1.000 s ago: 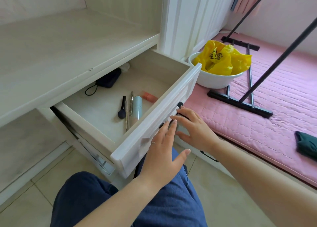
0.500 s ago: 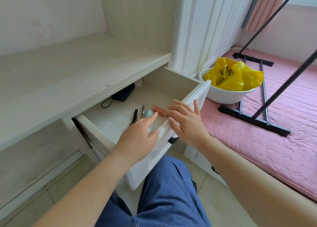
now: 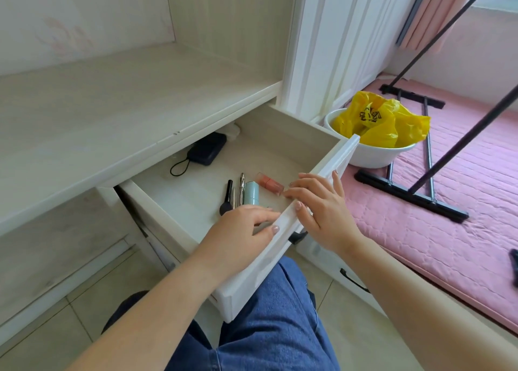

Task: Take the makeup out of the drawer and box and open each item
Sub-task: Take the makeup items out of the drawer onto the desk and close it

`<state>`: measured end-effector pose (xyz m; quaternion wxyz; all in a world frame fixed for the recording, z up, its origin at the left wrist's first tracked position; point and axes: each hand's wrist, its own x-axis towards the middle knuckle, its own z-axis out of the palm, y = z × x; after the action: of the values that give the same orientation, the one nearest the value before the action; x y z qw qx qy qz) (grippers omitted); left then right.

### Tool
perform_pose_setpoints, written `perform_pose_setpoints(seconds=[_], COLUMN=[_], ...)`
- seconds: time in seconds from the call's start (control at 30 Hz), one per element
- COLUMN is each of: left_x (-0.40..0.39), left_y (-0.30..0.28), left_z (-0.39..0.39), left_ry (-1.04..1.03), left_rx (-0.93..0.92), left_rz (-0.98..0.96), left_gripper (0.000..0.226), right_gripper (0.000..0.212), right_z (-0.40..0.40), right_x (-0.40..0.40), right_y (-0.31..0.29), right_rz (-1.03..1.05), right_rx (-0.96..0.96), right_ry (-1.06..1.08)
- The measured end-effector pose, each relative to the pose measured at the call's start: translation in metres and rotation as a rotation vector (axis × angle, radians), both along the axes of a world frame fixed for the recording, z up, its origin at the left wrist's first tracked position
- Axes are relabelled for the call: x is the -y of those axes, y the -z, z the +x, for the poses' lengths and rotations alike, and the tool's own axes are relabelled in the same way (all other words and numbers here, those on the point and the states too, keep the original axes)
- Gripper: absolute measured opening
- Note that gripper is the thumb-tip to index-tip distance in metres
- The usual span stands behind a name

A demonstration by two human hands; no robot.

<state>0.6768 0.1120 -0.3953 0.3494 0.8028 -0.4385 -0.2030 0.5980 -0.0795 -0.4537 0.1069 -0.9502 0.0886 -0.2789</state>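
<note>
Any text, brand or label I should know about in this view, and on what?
Yellow bag in the white bowl: a black print, too creased and blurred to read.
Pink tube, blue tube and black pouch in the drawer: no readable label at this size.
Nothing else carries text.

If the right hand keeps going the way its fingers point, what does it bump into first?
Probably the pink tube. The right hand reaches over the drawer front, fingers aimed left at the tube's near end, though depth is hard to judge.
</note>
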Motion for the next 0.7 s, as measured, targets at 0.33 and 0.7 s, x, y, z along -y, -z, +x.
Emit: perform_pose_setpoints(seconds=[0.33, 0.7], left_x=[0.006, 0.067], left_y=[0.001, 0.016], left_z=[-0.015, 0.094], left_ry=[0.083, -0.204], left_rx=[-0.023, -0.183], left_rz=[-0.003, 0.143], left_gripper=[0.030, 0.045], right_gripper=[0.036, 0.030], right_z=[-0.027, 0.060], right_x=[0.007, 0.048], right_y=[0.002, -0.067], right_rz=[-0.012, 0.261], right_rx=[0.034, -0.357], right_ry=[-0.004, -0.013])
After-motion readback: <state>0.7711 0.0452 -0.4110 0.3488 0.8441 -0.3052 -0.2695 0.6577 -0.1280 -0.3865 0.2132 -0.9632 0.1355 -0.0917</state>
